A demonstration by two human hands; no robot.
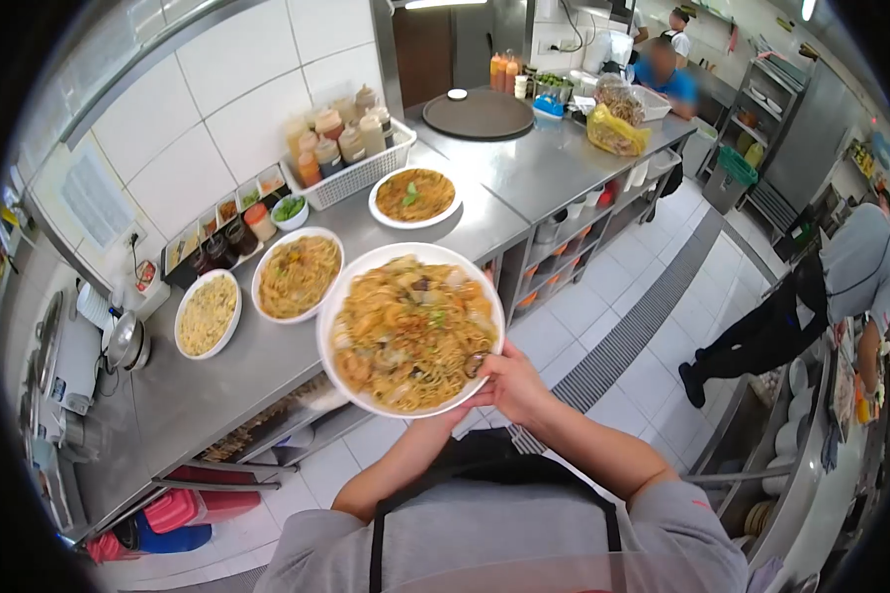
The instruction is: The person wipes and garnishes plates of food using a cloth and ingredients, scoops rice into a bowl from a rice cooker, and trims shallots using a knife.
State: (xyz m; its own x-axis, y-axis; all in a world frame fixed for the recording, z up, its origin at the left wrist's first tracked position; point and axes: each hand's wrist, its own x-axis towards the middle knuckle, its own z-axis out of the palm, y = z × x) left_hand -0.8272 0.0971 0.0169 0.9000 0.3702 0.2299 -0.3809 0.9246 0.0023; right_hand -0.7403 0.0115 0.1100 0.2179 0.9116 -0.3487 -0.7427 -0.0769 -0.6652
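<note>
While both hands carry a white plate of noodles (325, 331) over the surface's front edge, the right hand (512, 381) has its fingers closed on the rim; the left hand (468, 406) is largely hidden beneath, so I cannot tell its grip. Beyond stand a garnished noodle dish (415, 224), another noodle plate (256, 285), an oval rice-like dish (178, 331) and a sauce-bottle basket (362, 176). Farther along the steel surface (193, 395) lies a dark round tray (478, 117). White floor tiles (554, 331) flank a drain grate (653, 296); a grey-shirted co-worker (853, 252) stands at right.

1 head cam — wide-angle, facing fwd/down, close above plate (326, 331) — counter (173, 395) at L.
</note>
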